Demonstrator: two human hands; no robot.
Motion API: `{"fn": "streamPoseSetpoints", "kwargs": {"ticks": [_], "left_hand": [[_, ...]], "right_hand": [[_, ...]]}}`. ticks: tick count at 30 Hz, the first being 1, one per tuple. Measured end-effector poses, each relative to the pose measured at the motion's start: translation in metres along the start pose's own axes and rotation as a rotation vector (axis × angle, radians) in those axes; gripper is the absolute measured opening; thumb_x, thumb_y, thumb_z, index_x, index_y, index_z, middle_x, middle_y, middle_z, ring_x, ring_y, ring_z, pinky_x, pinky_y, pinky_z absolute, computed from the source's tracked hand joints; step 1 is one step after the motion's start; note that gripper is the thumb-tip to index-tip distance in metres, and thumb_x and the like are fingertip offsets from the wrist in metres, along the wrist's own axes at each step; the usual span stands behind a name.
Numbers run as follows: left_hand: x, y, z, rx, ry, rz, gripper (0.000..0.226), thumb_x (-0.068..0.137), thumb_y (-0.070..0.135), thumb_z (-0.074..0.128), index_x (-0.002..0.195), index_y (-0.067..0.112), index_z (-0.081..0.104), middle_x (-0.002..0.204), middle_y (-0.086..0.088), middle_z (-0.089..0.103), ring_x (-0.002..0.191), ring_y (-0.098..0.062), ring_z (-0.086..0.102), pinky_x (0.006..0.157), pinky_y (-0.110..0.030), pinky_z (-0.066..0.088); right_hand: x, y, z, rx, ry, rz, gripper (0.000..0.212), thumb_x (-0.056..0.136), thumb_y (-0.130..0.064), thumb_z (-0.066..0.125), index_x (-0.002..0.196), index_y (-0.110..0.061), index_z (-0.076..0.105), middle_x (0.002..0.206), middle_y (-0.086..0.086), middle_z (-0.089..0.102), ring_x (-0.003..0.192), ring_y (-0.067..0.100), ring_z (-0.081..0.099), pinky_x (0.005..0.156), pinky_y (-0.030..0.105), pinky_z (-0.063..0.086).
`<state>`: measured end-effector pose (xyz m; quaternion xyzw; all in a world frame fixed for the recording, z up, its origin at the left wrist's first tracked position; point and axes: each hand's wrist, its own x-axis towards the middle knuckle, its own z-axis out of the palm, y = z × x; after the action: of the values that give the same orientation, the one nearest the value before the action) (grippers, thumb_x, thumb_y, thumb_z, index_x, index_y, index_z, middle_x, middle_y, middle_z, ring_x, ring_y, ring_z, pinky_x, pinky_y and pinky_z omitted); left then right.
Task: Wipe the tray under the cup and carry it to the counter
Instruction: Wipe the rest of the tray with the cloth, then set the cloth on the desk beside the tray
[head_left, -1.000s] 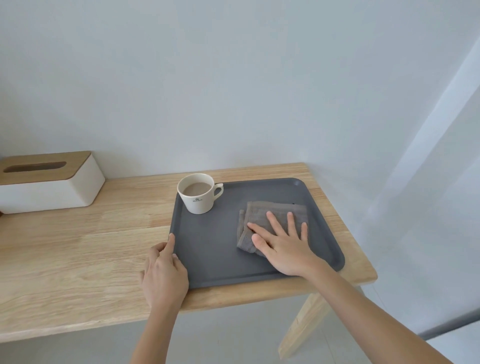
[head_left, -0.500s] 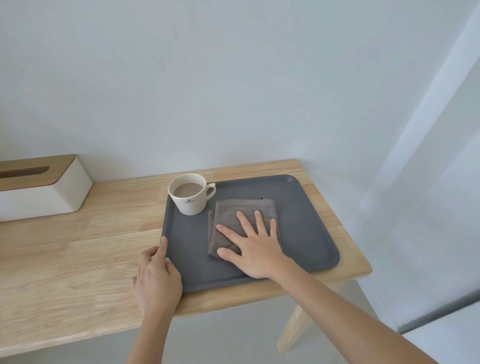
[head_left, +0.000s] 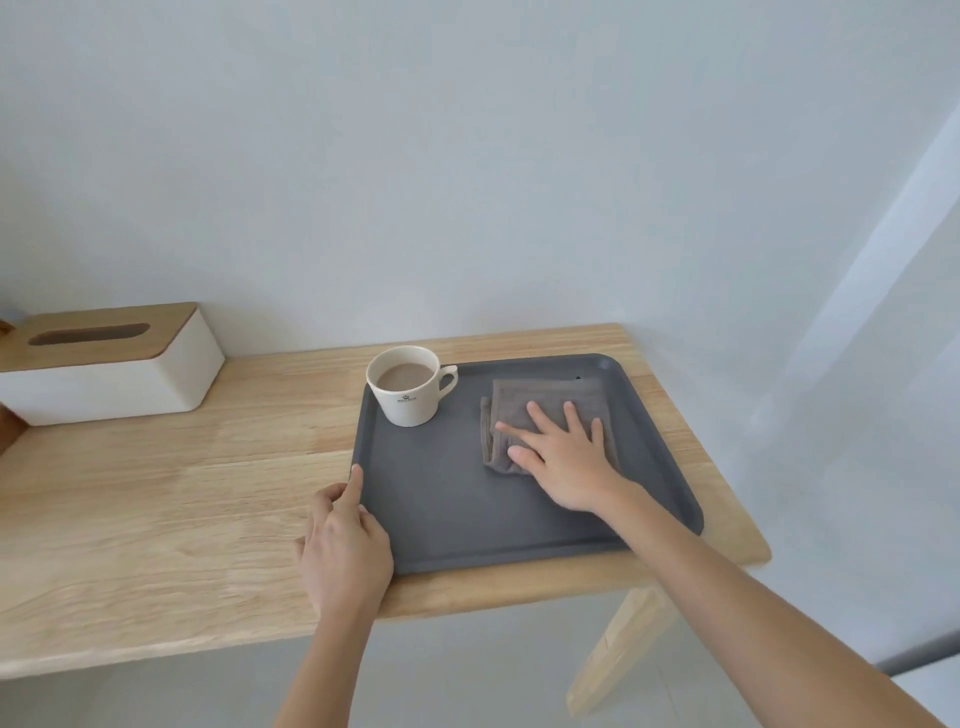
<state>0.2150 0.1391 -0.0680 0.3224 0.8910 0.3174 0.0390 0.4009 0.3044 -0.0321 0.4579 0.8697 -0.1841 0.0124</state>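
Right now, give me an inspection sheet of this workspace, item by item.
Surface: light wooden table, against a pale wall.
Job's things: grey tray at the table's right end; white cup of milky drink upright in its far left corner; folded grey cloth flat on the tray.
Clutter: white tissue box with wooden lid, far left.
Hands: left hand steadies the tray's left rim; right hand lies flat, fingers spread, on the cloth.
Cables: nothing seen.
Surroundings: pale floor; counter not in view.
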Motion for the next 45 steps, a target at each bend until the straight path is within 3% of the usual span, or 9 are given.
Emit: {"fn": "streamPoseSetpoints", "kwargs": {"ticks": [6,12,19,24,29,33,39,42,45], "left_hand": [[-0.008,0.006,-0.005,0.018,0.030,0.020,0.044,0.096,0.020,0.041,0.139,0.023,0.048,0.135,-0.008,0.046,0.121,-0.029,0.043,0.097,-0.045,0.031],[-0.030,0.051,-0.011,0.115,-0.114,0.196,0.071,0.089,0.063,0.012,0.144,0.028,0.041,0.134,0.004,0.055,0.125,-0.020,0.043,0.102,-0.042,0.021],[-0.018,0.085,0.004,0.077,-0.439,0.076,0.043,0.092,0.030,0.055,0.128,0.010,0.044,0.128,-0.012,0.048,0.112,-0.030,0.056,0.095,-0.040,0.045],[-0.008,0.064,-0.009,-0.266,-0.476,-0.026,0.047,0.086,0.037,0.057,0.127,0.014,0.052,0.131,-0.012,0.047,0.125,-0.031,0.045,0.102,-0.045,0.044],[0.003,0.027,-0.070,-0.962,-0.560,-0.206,0.059,0.093,0.047,0.051,0.146,0.031,0.028,0.139,0.007,0.049,0.123,-0.008,0.049,0.100,-0.027,0.041],[0.017,-0.026,-0.113,-1.325,-0.551,-0.326,0.078,0.091,0.031,0.059,0.151,0.039,0.010,0.143,-0.001,0.050,0.117,-0.018,0.060,0.092,-0.040,0.053],[0.038,-0.089,-0.157,-1.251,-0.575,-0.550,0.063,0.079,0.049,0.068,0.133,0.025,0.049,0.129,-0.015,0.055,0.102,-0.046,0.067,0.085,-0.056,0.055],[0.046,-0.102,-0.162,-1.360,-0.370,-0.529,0.051,0.091,0.019,0.061,0.138,0.023,0.044,0.122,-0.014,0.061,0.089,-0.029,0.069,0.073,-0.041,0.057],[0.048,-0.111,-0.162,-0.988,-0.213,-0.447,0.071,0.088,0.003,0.063,0.146,0.030,0.032,0.112,-0.009,0.059,0.093,-0.024,0.062,0.076,-0.035,0.053]], "right_hand": [[-0.049,-0.037,0.013,0.093,-0.128,-0.162,0.049,0.099,-0.057,0.013,0.147,-0.053,0.021,0.165,-0.008,0.003,0.149,0.035,-0.015,0.116,0.059,-0.012],[-0.046,-0.010,-0.007,0.040,0.379,0.304,0.045,0.099,-0.038,0.044,0.139,-0.018,0.044,0.136,0.010,0.053,0.125,0.033,0.046,0.100,0.045,0.042],[-0.035,-0.011,-0.004,0.384,0.277,0.344,0.026,0.092,-0.028,0.059,0.080,-0.006,0.056,0.079,0.006,0.062,0.078,0.026,0.060,0.068,0.036,0.051],[-0.047,-0.046,-0.020,0.840,0.139,0.123,0.019,0.099,-0.026,0.049,0.102,-0.016,0.065,0.098,-0.001,0.070,0.094,0.018,0.066,0.085,0.037,0.054],[-0.054,-0.109,-0.036,1.324,-0.078,-0.152,0.022,0.100,-0.015,0.049,0.115,-0.010,0.064,0.111,0.006,0.073,0.101,0.020,0.071,0.081,0.032,0.058],[-0.034,-0.167,-0.021,1.537,-0.178,-0.208,0.027,0.100,-0.010,0.048,0.123,-0.002,0.059,0.116,0.012,0.069,0.102,0.023,0.069,0.077,0.030,0.060],[-0.010,-0.228,0.015,1.733,-0.348,-0.223,0.030,0.099,-0.011,0.049,0.129,-0.008,0.056,0.127,0.012,0.065,0.115,0.028,0.064,0.093,0.045,0.053],[0.004,-0.239,0.032,1.581,-0.327,-0.187,0.032,0.097,-0.006,0.052,0.129,-0.013,0.054,0.124,0.007,0.066,0.109,0.022,0.065,0.091,0.044,0.055],[0.016,-0.242,0.052,1.212,-0.232,-0.027,0.035,0.090,-0.005,0.063,0.123,-0.010,0.052,0.126,0.009,0.063,0.116,0.026,0.060,0.099,0.046,0.051]]}}
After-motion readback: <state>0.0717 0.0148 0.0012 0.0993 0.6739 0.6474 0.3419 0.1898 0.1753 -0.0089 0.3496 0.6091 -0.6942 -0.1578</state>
